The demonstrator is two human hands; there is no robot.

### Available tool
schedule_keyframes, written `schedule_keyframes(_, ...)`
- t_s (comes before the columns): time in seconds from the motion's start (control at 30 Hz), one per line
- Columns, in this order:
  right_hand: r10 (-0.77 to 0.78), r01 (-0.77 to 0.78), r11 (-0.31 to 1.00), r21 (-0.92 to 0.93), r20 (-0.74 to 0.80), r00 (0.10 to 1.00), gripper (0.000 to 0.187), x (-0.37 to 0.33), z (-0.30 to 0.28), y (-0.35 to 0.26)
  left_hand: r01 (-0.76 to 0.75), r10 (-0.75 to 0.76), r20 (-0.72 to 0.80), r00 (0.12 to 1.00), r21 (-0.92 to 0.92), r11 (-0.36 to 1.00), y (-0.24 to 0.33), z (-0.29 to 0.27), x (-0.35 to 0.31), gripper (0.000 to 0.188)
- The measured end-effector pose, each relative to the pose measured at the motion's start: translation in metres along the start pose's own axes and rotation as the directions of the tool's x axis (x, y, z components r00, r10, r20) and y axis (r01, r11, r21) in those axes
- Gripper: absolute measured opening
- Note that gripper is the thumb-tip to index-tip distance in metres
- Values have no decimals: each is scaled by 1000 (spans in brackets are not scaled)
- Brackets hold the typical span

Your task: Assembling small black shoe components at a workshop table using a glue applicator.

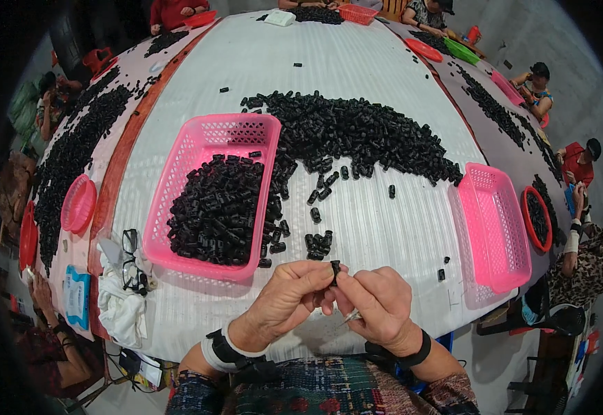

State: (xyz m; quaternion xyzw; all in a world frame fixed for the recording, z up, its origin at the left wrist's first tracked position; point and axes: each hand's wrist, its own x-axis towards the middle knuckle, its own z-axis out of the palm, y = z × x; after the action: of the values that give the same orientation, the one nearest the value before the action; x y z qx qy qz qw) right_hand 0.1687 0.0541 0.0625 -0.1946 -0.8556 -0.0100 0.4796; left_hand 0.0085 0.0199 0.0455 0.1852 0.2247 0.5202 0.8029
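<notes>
Small black part (334,268) pinched by left hand (289,294) & right hand (379,304) fingertips, near pink basket (177,166); thin metal tool (352,318) gripped in right.

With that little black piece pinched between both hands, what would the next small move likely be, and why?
Probably dropping the small black part into the pink basket on the left: both the left hand and right hand pinch it, and that basket already holds many alike.

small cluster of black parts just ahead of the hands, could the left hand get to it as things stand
Probably yes. The small cluster of black parts lies on bare cloth just beyond the left hand, nothing between them. But that hand shares a grip on a small black part with the right hand, so it isn't free.
</notes>
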Motion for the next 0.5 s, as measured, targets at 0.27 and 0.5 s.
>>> schedule_keyframes(0.27,56,-60,992,108,40,998,45,-1,-1,3,-25,28,-39,999,73,997,0,2,-2,22)
schedule_keyframes(0.5,85,-90,989,117,52,995,46,-2,0,1,2,5,-85,996,83,997,0,4,-2,21)
